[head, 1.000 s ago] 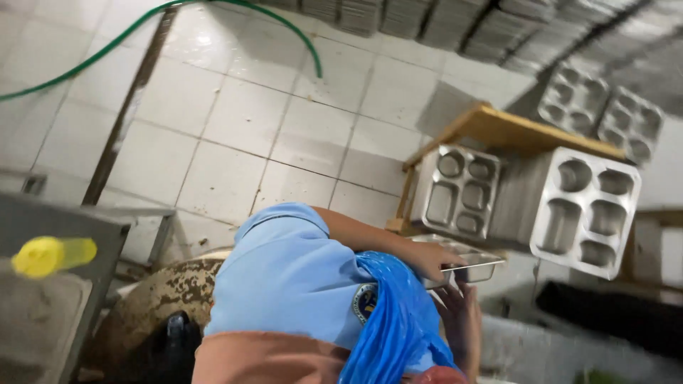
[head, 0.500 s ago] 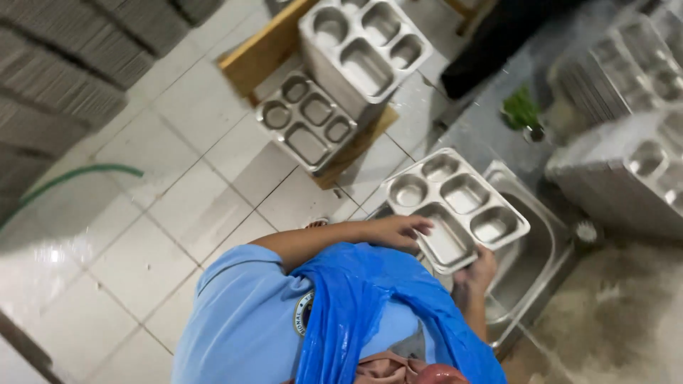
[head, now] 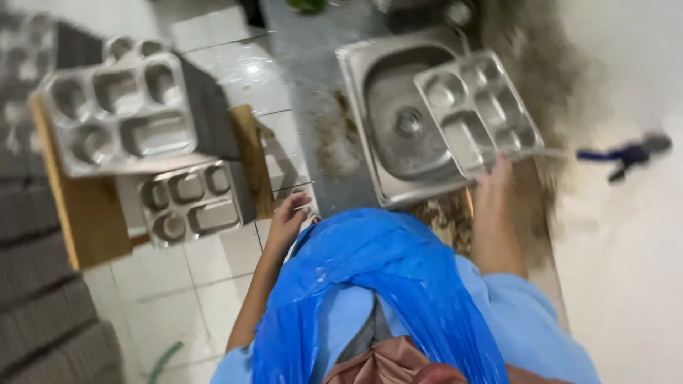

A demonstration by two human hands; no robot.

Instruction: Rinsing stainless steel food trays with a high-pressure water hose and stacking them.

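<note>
Gripping a steel compartment tray by its near edge, right hand keeps it over the sink at upper centre | left hand loose, fingers curled, apparently grasping nothing, beside the blue plastic apron | stacked trays on a wooden stand, upper left

Your right hand held the compartment tray tilted over the sink, so the tray blocked the basin's right half while the drain side to its left lay open. Your left hand hung by the table edge, with the two tray stacks on the wooden stand crowding its left. Between stand and table ran a narrow strip of tiled floor.
</note>
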